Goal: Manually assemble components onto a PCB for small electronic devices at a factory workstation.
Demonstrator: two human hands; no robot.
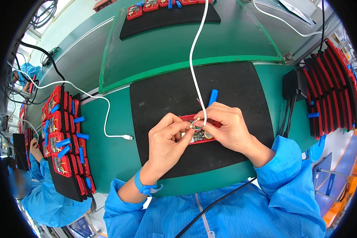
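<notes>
Near the middle of the black mat [226, 85], the red fixture [197, 135] lies crosswise between both hands, left hand [166, 139] pinching its left end, right hand [226, 127] seemingly pinching the white cable [194, 59].

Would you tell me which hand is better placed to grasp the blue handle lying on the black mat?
Probably the right hand: the blue handle lies just above its knuckles, while the left hand sits lower and farther off, on the red fixture.
</notes>
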